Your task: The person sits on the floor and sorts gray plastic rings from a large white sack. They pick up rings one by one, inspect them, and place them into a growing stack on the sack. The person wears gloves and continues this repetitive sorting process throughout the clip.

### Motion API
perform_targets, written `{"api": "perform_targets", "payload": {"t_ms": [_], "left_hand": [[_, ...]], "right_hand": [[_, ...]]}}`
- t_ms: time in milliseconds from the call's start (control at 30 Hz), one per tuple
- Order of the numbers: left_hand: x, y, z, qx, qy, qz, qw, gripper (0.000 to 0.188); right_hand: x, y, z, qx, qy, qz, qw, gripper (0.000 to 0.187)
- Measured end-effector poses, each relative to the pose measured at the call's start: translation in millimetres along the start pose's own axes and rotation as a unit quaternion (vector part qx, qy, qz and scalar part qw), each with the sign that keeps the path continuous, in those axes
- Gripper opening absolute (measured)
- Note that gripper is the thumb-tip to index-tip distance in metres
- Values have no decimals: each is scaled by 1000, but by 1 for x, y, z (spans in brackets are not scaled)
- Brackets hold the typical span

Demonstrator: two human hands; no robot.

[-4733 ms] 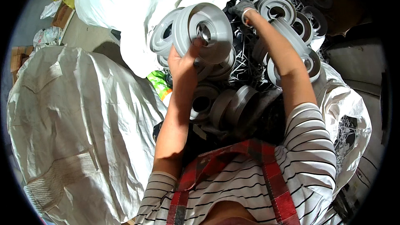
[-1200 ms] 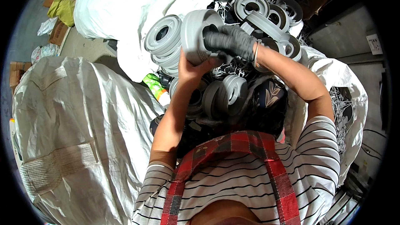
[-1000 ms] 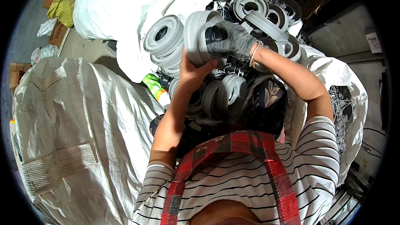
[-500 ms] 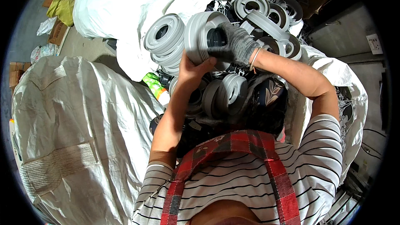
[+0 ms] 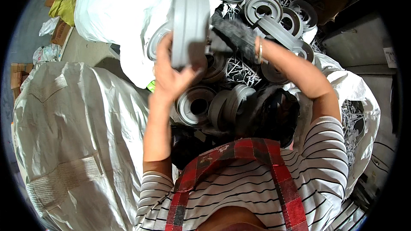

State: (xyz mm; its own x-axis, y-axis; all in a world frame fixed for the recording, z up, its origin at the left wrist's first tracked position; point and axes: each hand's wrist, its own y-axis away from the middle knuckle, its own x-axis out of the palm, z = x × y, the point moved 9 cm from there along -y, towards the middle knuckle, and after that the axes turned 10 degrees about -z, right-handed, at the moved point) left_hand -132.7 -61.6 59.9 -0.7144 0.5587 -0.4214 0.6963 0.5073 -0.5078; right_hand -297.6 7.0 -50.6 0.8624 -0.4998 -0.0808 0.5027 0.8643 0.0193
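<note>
Your left hand (image 5: 172, 76) grasps a grey ridged ring (image 5: 189, 25) by its lower edge, holding it upright on its rim, blurred. Your gloved right hand (image 5: 236, 35) is just to the right of it; blur hides whether its fingers hold anything. Below the gloved hand lie loose white strips (image 5: 243, 73), with more grey rings (image 5: 263, 9) up and to the right. A white sack (image 5: 81, 124) spreads at your left.

Glaring on the far white sack (image 5: 115, 10), dim far right, motion-blurred at right hand (image 5: 236, 36) and grey ring (image 5: 188, 23), black-vignetted.
</note>
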Motion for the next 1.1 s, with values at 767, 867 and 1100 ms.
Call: {"api": "perform_targets", "payload": {"t_ms": [767, 867, 1100], "left_hand": [[38, -49, 87, -312, 403, -156, 846, 43], [27, -39, 74, -313, 421, -169, 834, 38], [9, -5, 73, -304, 418, -202, 832, 45]], "right_hand": [[-37, -52, 25, -221, 226, -193, 929, 29], [-61, -101, -59, -14, 475, -140, 869, 36], [-24, -97, -109, -165, 601, -139, 769, 29]]}}
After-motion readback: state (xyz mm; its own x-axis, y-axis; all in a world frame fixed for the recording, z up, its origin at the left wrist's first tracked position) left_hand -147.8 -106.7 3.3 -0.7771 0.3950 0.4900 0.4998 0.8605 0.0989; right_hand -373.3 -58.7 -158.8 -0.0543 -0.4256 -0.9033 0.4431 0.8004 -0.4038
